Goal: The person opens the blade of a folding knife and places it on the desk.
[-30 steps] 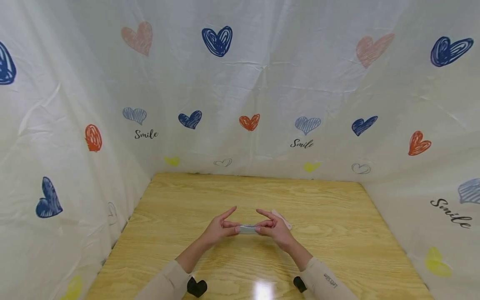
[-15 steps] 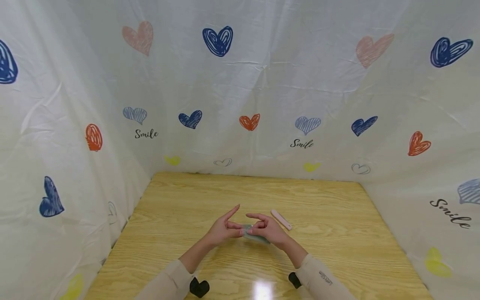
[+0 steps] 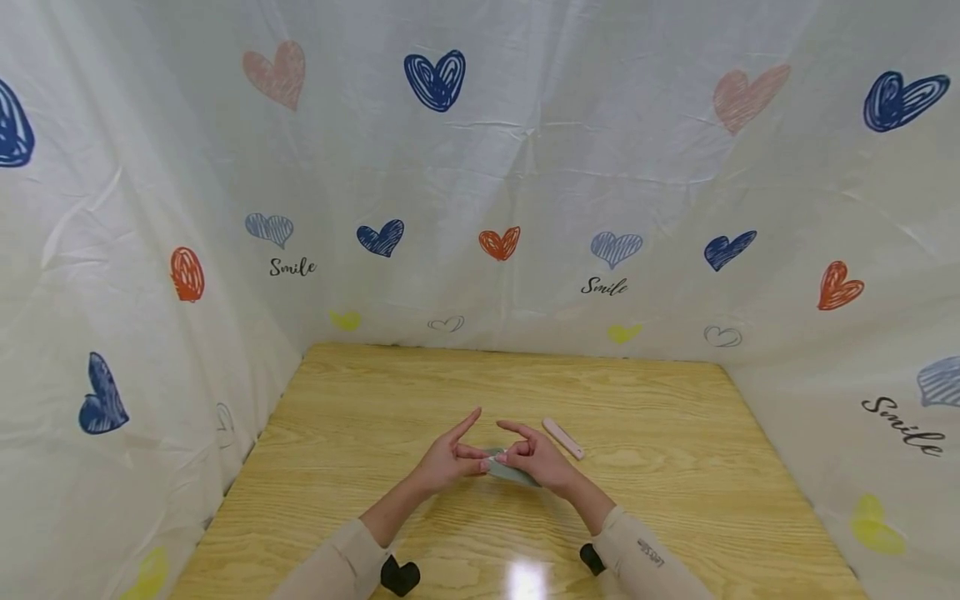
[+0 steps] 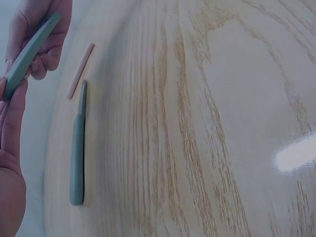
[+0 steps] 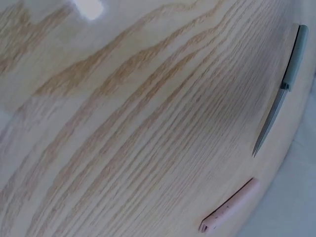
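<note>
Both hands hold a slim grey-green strip (image 3: 517, 476), tapering, with a small hole near one end, in front of me in the head view. My left hand (image 3: 442, 462) pinches its left end between thumb and fingers, with the index finger extended. Thumb and fingers of my right hand (image 3: 543, 458) pinch it close beside them. In the left wrist view the strip (image 4: 29, 52) slants up from the left fingers, passing before the right hand (image 4: 44, 34). On the table lies a green-handled knife (image 4: 77, 148), its grey blade (image 5: 270, 122) pointing towards a slim pink bar (image 5: 229, 205).
The wooden table (image 3: 660, 467) reaches back to a white cloth (image 3: 525, 183) printed with hearts, which also hangs along both sides. The pink bar lies just beyond my right hand in the head view.
The strip has turned, its right end swinging down towards me. My right hand has shifted left, closer to the left hand, uncovering the pink bar. Little differs over the last half second.
</note>
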Available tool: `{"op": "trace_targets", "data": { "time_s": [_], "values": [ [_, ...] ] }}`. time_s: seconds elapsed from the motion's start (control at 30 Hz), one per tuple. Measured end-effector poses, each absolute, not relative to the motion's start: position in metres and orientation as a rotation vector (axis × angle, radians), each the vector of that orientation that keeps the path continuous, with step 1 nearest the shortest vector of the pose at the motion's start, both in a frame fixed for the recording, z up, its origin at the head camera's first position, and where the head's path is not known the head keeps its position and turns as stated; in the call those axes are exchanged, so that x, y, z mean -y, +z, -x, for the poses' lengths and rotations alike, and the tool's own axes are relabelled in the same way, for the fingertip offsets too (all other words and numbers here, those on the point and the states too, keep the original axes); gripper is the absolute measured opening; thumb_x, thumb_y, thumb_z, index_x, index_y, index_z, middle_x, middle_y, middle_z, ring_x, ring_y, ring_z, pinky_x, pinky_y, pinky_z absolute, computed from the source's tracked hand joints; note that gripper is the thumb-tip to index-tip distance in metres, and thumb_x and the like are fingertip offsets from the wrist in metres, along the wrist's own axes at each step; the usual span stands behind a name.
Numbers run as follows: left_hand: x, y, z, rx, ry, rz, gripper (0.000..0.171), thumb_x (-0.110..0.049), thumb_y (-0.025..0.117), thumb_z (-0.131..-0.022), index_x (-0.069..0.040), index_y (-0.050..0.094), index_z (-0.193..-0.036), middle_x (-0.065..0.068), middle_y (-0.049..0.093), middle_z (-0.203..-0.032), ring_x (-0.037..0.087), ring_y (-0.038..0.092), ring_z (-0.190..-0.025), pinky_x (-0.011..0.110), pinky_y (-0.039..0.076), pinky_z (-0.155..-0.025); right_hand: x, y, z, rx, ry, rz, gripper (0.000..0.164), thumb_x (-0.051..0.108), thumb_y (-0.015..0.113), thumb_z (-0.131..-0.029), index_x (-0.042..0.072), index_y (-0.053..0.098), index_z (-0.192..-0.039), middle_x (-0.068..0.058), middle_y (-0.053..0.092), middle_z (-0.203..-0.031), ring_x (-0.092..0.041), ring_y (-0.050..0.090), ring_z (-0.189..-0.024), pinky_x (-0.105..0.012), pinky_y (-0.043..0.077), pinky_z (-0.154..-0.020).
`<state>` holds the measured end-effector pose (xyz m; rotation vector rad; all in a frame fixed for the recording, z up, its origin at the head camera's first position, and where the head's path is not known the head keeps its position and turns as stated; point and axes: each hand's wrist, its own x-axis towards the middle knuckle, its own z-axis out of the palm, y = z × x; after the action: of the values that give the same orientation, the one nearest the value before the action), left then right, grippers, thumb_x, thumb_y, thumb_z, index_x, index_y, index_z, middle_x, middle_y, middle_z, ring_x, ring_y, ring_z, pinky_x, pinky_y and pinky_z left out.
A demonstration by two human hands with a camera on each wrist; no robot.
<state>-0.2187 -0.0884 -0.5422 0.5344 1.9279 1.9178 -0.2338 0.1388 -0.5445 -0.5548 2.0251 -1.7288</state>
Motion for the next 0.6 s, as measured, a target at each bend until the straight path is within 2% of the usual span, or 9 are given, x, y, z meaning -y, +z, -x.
{"op": "trace_targets", "data": {
  "time_s": [0.13,0.23,0.4,0.47,0.6],
  "values": [
    [0.086,-0.543,0.219,-1.936,1.922,-0.523,0.090,-0.006,0.068,-0.089,-0.017,0.010,-0.157,0.032,0.067,-0.107,0.009,0.072,-0.084,0.028,0.059,-0.079,-0.139,-0.541,0.234,-2.079,-1.704,0.570,0.066,0.010,0.062,-0.094,0.003,0.028,-0.151,0.008,0.066,-0.076,-0.002,0.049,-0.058,-0.016,0.038,-0.055],
    [0.086,-0.543,0.219,-1.939,1.924,-0.495,0.090,-0.006,0.068,-0.089,-0.018,0.011,-0.157,0.030,0.069,-0.107,0.009,0.072,-0.083,0.028,0.059,-0.079,-0.139,-0.532,0.231,-2.119,-1.690,0.591,0.066,0.008,0.062,-0.094,0.004,0.028,-0.151,-0.004,0.069,-0.080,-0.003,0.051,-0.059,-0.016,0.039,-0.056],
    [0.087,-0.545,0.220,-1.920,1.910,-0.487,0.091,-0.007,0.070,-0.088,-0.017,0.012,-0.157,0.024,0.071,-0.103,0.009,0.071,-0.082,0.030,0.059,-0.080,-0.137,-0.518,0.224,-2.161,-1.647,0.794,0.063,0.000,0.059,-0.093,-0.003,0.030,-0.149,-0.025,0.067,-0.092,-0.007,0.062,-0.075,-0.017,0.050,-0.070],
    [0.087,-0.545,0.219,-1.911,1.888,-0.494,0.091,-0.006,0.070,-0.087,-0.017,0.012,-0.157,0.021,0.073,-0.101,0.009,0.071,-0.082,0.031,0.060,-0.080,-0.136,-0.519,0.225,-2.165,-1.618,0.884,0.061,-0.001,0.059,-0.093,-0.003,0.032,-0.148,-0.027,0.065,-0.093,-0.009,0.063,-0.079,-0.018,0.052,-0.074],
    [0.087,-0.545,0.218,-1.884,1.854,-0.526,0.092,-0.006,0.070,-0.088,-0.015,0.009,-0.157,0.018,0.074,-0.100,0.010,0.071,-0.083,0.032,0.060,-0.080,-0.136,-0.528,0.229,-2.135,-1.560,0.958,0.060,0.002,0.059,-0.094,-0.001,0.032,-0.148,-0.024,0.064,-0.089,-0.012,0.060,-0.073,-0.017,0.050,-0.067]
  ]
}}
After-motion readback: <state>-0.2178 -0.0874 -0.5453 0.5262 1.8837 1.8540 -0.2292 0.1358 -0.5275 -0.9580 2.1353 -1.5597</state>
